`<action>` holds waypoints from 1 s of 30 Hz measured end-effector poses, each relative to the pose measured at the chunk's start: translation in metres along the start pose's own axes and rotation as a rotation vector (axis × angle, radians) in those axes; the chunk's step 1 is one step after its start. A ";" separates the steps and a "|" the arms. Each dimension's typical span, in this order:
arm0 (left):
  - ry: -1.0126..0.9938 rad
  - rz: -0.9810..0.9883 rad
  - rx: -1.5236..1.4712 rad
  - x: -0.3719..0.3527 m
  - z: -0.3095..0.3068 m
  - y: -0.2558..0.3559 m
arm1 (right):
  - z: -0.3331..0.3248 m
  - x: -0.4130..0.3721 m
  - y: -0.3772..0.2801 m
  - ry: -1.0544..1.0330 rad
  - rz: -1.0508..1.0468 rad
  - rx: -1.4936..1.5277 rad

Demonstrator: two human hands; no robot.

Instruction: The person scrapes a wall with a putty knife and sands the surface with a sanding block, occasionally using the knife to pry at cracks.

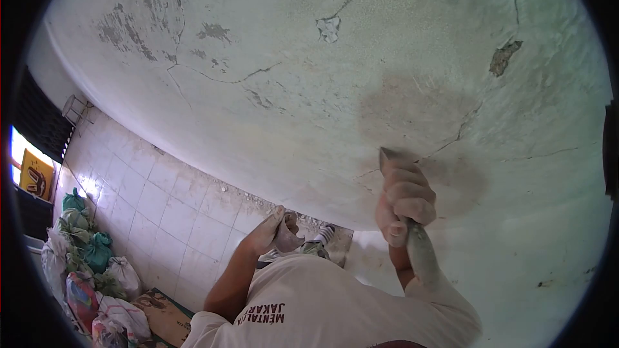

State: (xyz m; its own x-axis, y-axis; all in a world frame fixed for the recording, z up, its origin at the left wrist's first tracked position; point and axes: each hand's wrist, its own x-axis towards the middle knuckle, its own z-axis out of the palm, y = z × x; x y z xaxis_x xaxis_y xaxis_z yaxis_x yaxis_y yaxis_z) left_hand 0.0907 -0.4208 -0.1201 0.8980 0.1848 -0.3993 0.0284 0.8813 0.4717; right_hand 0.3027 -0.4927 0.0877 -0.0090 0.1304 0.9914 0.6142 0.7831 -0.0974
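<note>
My right hand [407,201] is closed around a scraper, its worn grey handle [422,254] sticking out below the fist. The dark corner of the blade [387,153] shows above my fingers, at the surface of the cracked pale wall [309,129] as far as I can tell. A crack [461,130] runs up to the right from near this hand. Lower down, my left hand [274,229] is curled round a thin greyish-pink piece [288,240], whose kind I cannot make out. That hand is apart from the wall's cracked area.
Crumbs of debris [303,221] lie along the foot of the wall on the tiled floor [174,219]. Several filled bags [97,254] and a flat cardboard box [161,316] are at the lower left. A stool [77,108] stands farther off.
</note>
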 end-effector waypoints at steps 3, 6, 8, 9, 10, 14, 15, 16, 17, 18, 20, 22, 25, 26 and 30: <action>0.153 0.044 0.165 -0.011 0.031 0.002 | 0.000 0.002 0.001 -0.020 -0.016 0.006; -0.013 0.033 0.083 -0.015 0.008 -0.006 | -0.011 -0.009 -0.005 0.003 0.002 -0.004; -0.044 0.057 -0.011 -0.013 -0.022 -0.017 | -0.012 -0.011 -0.005 -0.011 0.000 0.005; -0.057 0.058 -0.061 -0.016 -0.024 -0.020 | -0.009 -0.009 -0.004 -0.027 -0.003 0.000; -0.086 0.089 -0.074 -0.019 -0.025 -0.022 | -0.006 -0.006 -0.003 -0.042 -0.004 -0.008; -0.090 0.244 0.054 -0.038 -0.006 -0.015 | -0.019 -0.014 -0.004 -0.005 0.016 0.023; -0.065 0.296 0.132 -0.041 -0.003 -0.011 | -0.015 -0.012 -0.003 0.002 -0.003 0.002; -0.092 0.308 0.145 -0.041 -0.007 -0.007 | -0.012 -0.009 -0.002 0.005 -0.024 -0.016; -0.117 0.311 0.153 -0.042 -0.013 -0.008 | -0.010 -0.008 -0.003 0.007 -0.036 -0.039; -0.143 0.305 0.159 -0.043 -0.017 -0.011 | -0.007 -0.006 -0.003 -0.003 -0.032 -0.017; -0.067 0.255 0.171 -0.052 -0.005 -0.010 | 0.001 0.000 0.000 -0.020 -0.024 0.021; -0.017 0.259 0.192 -0.058 -0.001 -0.007 | -0.012 -0.007 -0.004 0.029 0.028 0.069; -0.024 0.290 0.170 -0.067 -0.010 -0.010 | -0.021 -0.007 -0.003 0.045 -0.005 0.062; -0.026 0.301 0.132 -0.069 -0.010 -0.011 | -0.015 -0.004 0.000 0.057 -0.022 0.048; 0.056 0.273 0.100 -0.071 -0.015 -0.023 | -0.013 -0.007 -0.002 0.041 -0.001 0.048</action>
State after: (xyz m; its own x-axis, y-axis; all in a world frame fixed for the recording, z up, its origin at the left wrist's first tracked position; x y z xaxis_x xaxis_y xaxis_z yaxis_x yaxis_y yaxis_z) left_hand 0.0201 -0.4473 -0.1146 0.8529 0.4354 -0.2880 -0.1656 0.7488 0.6418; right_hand 0.3121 -0.5035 0.0822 0.0231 0.1052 0.9942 0.5754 0.8118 -0.0993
